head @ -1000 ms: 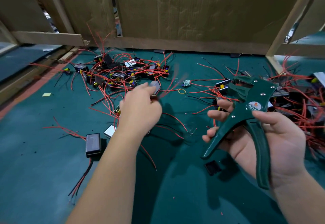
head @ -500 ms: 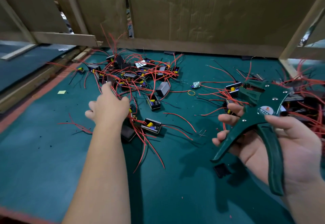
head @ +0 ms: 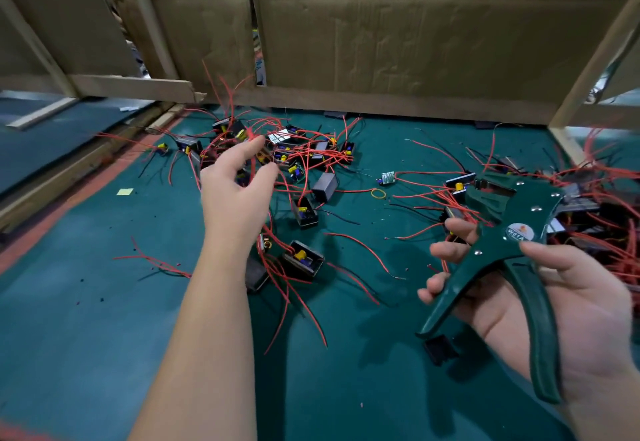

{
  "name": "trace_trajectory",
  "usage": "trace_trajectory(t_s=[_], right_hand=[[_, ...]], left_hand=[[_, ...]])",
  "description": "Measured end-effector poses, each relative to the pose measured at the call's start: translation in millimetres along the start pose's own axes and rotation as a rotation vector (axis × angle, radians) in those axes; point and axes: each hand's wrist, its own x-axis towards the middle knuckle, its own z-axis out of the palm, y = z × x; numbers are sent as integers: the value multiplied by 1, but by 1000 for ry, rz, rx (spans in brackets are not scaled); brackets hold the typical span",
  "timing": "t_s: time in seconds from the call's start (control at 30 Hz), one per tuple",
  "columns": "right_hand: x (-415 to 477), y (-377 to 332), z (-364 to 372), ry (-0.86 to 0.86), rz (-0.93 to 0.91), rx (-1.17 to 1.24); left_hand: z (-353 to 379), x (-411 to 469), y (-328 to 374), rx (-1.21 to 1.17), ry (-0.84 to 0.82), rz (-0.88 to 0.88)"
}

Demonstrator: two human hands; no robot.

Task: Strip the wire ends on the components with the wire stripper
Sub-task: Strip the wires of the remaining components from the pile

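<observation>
Cardboard wall (head: pixel 415 42) fills the back of the bench, wooden frame rail (head: pixel 131 85) running along its foot, and the green mat (head: pixel 86 336) spreads wide beneath everything. On that mat, the big tangle: a pile of components (head: pixel 311 153) trailing red wires sits left of centre, and a second heap (head: pixel 606 219) crowds the right edge.

Left hand (head: pixel 235 194) hovers over the near side of the centre pile, fingers loose and extended, thumb and forefinger parted, gripping nothing that I can make out. Right hand (head: pixel 571 309) is low at the right, palm up, and there's the wire stripper (head: pixel 512 243), dark green, fingers curled behind the front handle, thumb laid over the top, rear handle lying across the palm. Its handles are spread, and its head points up and away towards the right heap, clear of any wire.

Just beside the left forearm lies one open black component (head: pixel 303 262) with a yellow part inside. Further out, a grey box (head: pixel 325 184), a small circuit board (head: pixel 388 177), a yellow rubber band (head: pixel 378 193). A black cap (head: pixel 438 349) rests under the stripper's front handle tip, and a yellow note (head: pixel 124 192) lies far left.
</observation>
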Motion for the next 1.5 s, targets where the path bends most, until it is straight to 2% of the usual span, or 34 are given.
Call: trace_trajectory(t_s=[0.13,0.27,0.57,0.63,0.73,0.77,0.8,0.87,0.97,1.03,1.07,1.1,1.23,1.4,1.5], right_hand=[[-1,0,0,0,-2,12],[0,-1,2,22,19,-5],[0,-1,2,-3,12,21],[0,-1,2,4,17,19],[0,-1,2,2,28,18],[0,-1,1,0,29,17],[0,-1,1,-1,27,16],[0,-1,1,-5,24,24],[-1,-1,1,-10,23,38],[0,-2,1,-7,23,36],[0,-2,0,-4,24,39],[0,-2,0,-1,24,45],[1,-3,0,1,22,63],[1,-4,0,-9,11,69],[2,-3,-2,-10,4,71]], left_hand=[[10,-19,23,-385,-223,127],[20,-26,27,-504,-337,131],[15,-22,25,-477,-199,169],[14,-22,24,-340,-92,168],[14,-23,19,335,194,80],[13,-24,18,487,235,61],[13,-26,18,537,235,95],[18,-29,21,502,120,285],[34,-37,21,681,-314,476],[46,-39,13,880,-580,387],[48,-39,9,925,-654,307],[48,-38,6,914,-666,257],[39,-22,1,757,-504,204],[24,-14,4,703,-548,164],[9,-4,12,628,-403,200]])
